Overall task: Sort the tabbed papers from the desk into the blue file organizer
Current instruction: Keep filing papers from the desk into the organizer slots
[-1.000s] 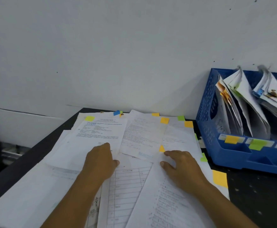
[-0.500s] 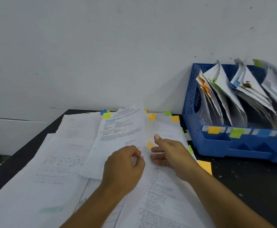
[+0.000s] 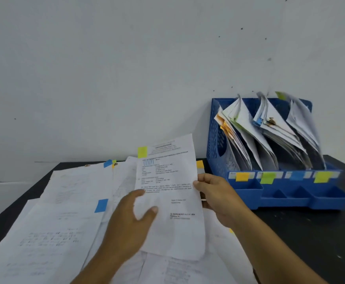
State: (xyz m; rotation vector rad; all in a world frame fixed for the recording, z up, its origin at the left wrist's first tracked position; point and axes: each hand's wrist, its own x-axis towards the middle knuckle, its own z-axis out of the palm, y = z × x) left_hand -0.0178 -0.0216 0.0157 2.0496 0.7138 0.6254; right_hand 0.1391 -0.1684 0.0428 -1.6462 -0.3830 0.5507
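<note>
Both my left hand [image 3: 134, 220] and right hand [image 3: 214, 193] pinch one thin printed sheet [image 3: 173, 201] with a yellow-green tab [image 3: 142, 152], above flat papers [image 3: 65, 212] on the matte black desk [image 3: 311, 232].

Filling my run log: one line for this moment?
phase: sheet lifted | left hand: holds yellow-tabbed sheet | right hand: pinches its edge | blue file organizer: not reached

Single view, head-mounted, wide-angle. It looks forward and slightly down over a black desk [image 3: 303, 232] toward a pale wall [image 3: 126, 68] close behind it. Both forearms enter from the bottom edge, so the near field is close. The blue file organizer [image 3: 280, 193] sits right of centre. No second view to overlap.
</note>
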